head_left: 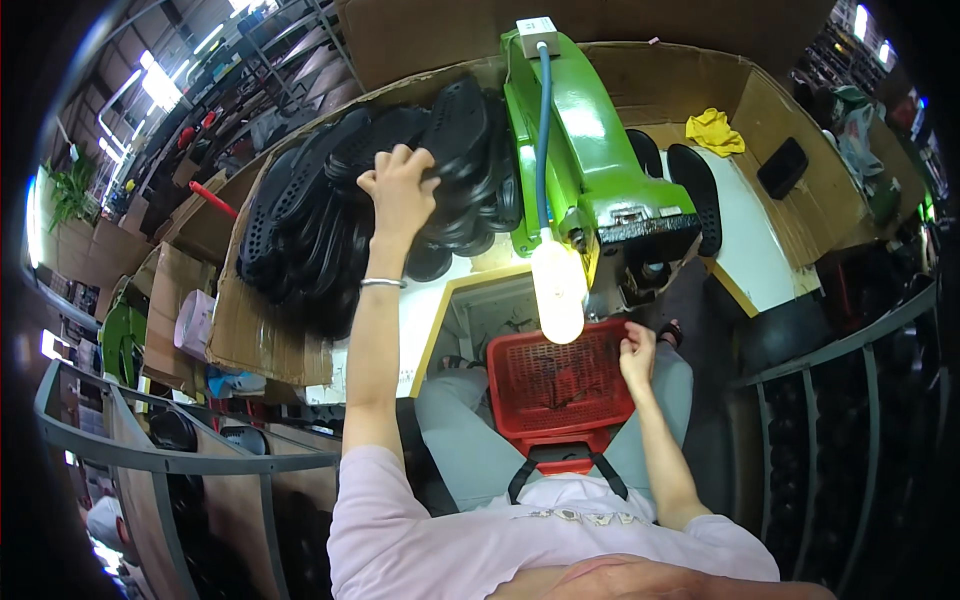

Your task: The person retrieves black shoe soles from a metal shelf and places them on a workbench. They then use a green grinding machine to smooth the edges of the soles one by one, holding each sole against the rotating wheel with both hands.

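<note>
My left hand (pixel 402 193) reaches over a pile of black shoe soles (pixel 300 215) at the left of the worktable. Its fingers are apart and bent, nearest to a perforated black sole (pixel 458 120); no sole shows clearly in its grip. Some soles beside this hand are blurred. In front of the green machine (pixel 590 130), my right hand (pixel 637 357) hangs at the right rim of a red plastic basket (pixel 510 400). Its fingers are curled closed, and whatever they may hold is hidden. A lit lamp (pixel 560 290) glows under the machine's arm.
Cardboard walls (pixel 700 75) surround the worktable. Right of the machine are another black sole (pixel 697 195), a yellow cloth (pixel 714 132) and a dark phone-like object (pixel 783 168). Metal rails (pixel 190 461) stand at both sides. The basket rests between my legs.
</note>
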{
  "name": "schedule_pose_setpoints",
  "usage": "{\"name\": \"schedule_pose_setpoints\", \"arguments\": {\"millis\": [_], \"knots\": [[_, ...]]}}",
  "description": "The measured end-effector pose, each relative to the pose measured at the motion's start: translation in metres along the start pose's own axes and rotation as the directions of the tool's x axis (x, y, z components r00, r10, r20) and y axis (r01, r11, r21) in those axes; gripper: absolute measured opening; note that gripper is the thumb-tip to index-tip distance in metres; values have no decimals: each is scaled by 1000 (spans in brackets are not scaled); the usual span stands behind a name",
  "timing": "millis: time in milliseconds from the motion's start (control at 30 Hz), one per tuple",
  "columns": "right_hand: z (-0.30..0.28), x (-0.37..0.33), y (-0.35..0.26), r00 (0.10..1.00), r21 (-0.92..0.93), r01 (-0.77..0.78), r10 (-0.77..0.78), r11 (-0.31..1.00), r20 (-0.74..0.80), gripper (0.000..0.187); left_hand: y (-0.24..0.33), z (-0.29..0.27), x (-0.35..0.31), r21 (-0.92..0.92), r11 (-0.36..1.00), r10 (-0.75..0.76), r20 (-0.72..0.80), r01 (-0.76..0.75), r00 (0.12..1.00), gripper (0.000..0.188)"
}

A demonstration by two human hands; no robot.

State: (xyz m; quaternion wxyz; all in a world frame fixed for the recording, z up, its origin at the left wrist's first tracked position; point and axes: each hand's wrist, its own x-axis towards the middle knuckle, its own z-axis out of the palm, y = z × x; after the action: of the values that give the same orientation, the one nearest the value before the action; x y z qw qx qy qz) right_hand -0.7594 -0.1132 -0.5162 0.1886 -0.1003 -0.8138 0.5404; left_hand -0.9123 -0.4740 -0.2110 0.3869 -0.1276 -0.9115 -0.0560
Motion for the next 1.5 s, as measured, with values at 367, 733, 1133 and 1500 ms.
{"name": "schedule_pose_setpoints", "arguments": {"millis": [367, 733, 1133, 1500], "knots": [[15, -64, -35, 768, 282, -472, 233, 835, 597, 30, 19, -165, -195, -951, 279, -510, -263, -131, 819, 37], [-8, -46, -103, 907, 878, -412, 19, 242, 420, 76, 124, -102, -332, -752, -396, -462, 660, 528, 593, 36], [-102, 28, -121, 985, 804, 174, -95, 569, -146, 88, 188, -34, -183, -694, 674, -134, 223, 253, 966, 64], [-68, 5, -140, 967, 758, 192, -251, 623, -39, 75, 195, -52, -184, -619, 769, 10, 258, 157, 966, 57]]}}
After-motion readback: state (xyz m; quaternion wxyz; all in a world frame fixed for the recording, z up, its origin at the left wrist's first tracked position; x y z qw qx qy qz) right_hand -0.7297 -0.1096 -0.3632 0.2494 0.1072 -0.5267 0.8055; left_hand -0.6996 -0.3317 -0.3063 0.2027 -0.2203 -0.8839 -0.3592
